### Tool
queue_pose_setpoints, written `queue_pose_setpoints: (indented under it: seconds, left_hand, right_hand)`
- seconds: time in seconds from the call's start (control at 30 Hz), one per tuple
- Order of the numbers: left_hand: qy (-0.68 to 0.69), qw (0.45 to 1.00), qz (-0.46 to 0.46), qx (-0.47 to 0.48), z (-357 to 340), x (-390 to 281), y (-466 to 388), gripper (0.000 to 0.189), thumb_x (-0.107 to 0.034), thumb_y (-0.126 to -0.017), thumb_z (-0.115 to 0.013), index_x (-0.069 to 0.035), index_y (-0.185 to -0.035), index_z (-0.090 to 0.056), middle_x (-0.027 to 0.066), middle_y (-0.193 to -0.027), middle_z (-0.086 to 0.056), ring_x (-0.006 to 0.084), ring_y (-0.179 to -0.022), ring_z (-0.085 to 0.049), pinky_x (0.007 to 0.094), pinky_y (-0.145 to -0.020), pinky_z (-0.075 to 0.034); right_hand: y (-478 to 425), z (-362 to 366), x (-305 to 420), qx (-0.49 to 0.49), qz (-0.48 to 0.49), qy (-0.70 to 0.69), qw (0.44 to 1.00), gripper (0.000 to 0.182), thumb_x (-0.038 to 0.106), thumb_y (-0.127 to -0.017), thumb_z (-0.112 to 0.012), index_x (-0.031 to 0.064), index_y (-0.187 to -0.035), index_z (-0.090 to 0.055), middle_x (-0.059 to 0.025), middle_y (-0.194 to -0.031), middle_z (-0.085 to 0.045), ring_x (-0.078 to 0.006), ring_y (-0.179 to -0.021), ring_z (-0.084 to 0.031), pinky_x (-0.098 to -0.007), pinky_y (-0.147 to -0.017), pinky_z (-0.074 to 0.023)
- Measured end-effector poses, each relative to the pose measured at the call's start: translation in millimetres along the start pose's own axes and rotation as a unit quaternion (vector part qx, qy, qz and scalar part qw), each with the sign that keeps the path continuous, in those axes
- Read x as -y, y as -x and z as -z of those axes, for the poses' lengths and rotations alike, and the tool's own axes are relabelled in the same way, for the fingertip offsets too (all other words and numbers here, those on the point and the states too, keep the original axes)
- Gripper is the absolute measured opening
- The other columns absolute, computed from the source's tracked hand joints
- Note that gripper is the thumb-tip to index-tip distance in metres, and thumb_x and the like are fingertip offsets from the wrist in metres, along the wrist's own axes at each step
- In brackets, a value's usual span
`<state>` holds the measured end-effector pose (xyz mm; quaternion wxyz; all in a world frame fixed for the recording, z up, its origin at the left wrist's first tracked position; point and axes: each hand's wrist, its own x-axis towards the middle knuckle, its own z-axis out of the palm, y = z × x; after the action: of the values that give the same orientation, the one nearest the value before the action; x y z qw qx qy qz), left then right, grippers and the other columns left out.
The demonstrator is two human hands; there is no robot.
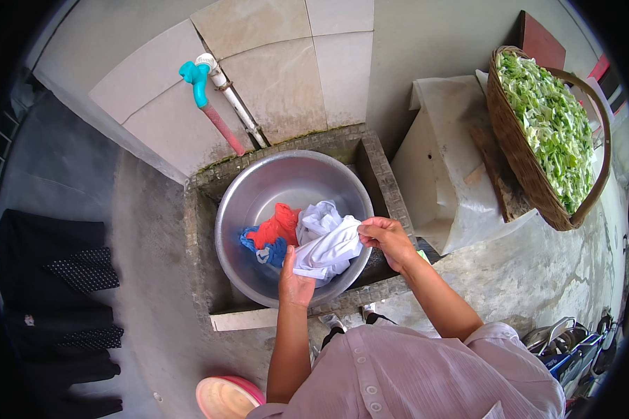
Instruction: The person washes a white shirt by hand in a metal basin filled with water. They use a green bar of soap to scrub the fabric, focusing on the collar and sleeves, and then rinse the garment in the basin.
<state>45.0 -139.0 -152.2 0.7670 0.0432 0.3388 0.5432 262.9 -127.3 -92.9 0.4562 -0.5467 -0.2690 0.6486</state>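
Note:
A large round metal basin rests on a stone-edged wash trough. Over its front right part, my left hand and my right hand hold a white cloth between them. My left hand has its thumb on top of the cloth's lower left edge, with its fingers hidden. At the upper right end, my right hand pinches the cloth between thumb and fingertips. More of the white fabric lies bunched in the basin. Beside it, on the left, are a red cloth and a blue cloth, crumpled and touching.
Behind the basin, a teal tap with a red hose stands at the tiled wall. A wicker basket of chopped greens sits at the right on a plastic-covered stand. Dark clothes hang at the left. A pink basin is on the floor.

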Motion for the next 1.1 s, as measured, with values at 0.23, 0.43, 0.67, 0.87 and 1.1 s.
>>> queue_pose_setpoints:
  seconds: [0.23,0.43,0.67,0.87,1.1]
  left_hand:
    - [0.058,0.988,0.059,-0.130,36,4,-14,0.038,-0.031,-0.084,-0.065,-0.003,-0.109,-0.055,0.0102,-0.111,-0.057,0.0221,-0.106,-0.053,0.0377,-0.090,-0.044]
    - [0.029,0.991,0.095,-0.088,87,3,-19,0.032,-0.030,-0.087,-0.063,-0.005,-0.107,-0.057,0.0055,-0.106,-0.060,0.0158,-0.097,-0.054,0.0312,-0.074,-0.044]
    - [-0.169,0.961,0.211,-0.060,59,30,1,0.060,-0.062,-0.087,-0.043,-0.010,-0.116,-0.053,0.0041,-0.111,-0.058,0.0167,-0.102,-0.052,0.0340,-0.084,-0.040]
    - [-0.367,0.908,0.200,0.040,45,19,-13,0.053,-0.053,-0.090,-0.047,-0.005,-0.110,-0.056,0.0059,-0.100,-0.061,0.0146,-0.092,-0.056,0.0294,-0.081,-0.041]
    - [-0.343,0.883,0.271,0.170,16,21,-18,0.040,-0.039,-0.092,-0.051,-0.005,-0.113,-0.055,0.0012,-0.104,-0.059,0.0076,-0.092,-0.053,0.0194,-0.073,-0.040]
  right_hand:
    - [-1,8,-9,-0.057,0.019,-0.084,0.995,0.008,0.014,-0.083,-0.061,0.0066,-0.083,-0.061,0.0004,-0.071,-0.059,-0.0083,-0.064,-0.055,-0.0222,-0.065,-0.0459]
    - [-9,14,-8,-0.049,-0.031,-0.243,0.968,0.009,0.014,-0.083,-0.058,0.0082,-0.077,-0.057,0.0005,-0.068,-0.055,-0.0102,-0.061,-0.054,-0.0231,-0.057,-0.0451]
    - [-2,6,6,0.173,-0.047,-0.160,0.971,0.004,0.008,-0.077,-0.054,0.0051,-0.078,-0.056,0.0007,-0.074,-0.054,-0.0109,-0.069,-0.052,-0.0239,-0.070,-0.0428]
    - [7,25,9,0.275,-0.012,-0.032,0.961,0.009,0.010,-0.065,-0.052,0.0019,-0.063,-0.050,-0.0028,-0.072,-0.046,-0.0156,-0.073,-0.042,-0.0262,-0.070,-0.0332]
    - [4,9,44,0.317,0.050,-0.048,0.946,0.014,0.016,-0.060,-0.051,0.0024,-0.060,-0.048,-0.0067,-0.070,-0.048,-0.0210,-0.074,-0.043,-0.0303,-0.070,-0.0370]
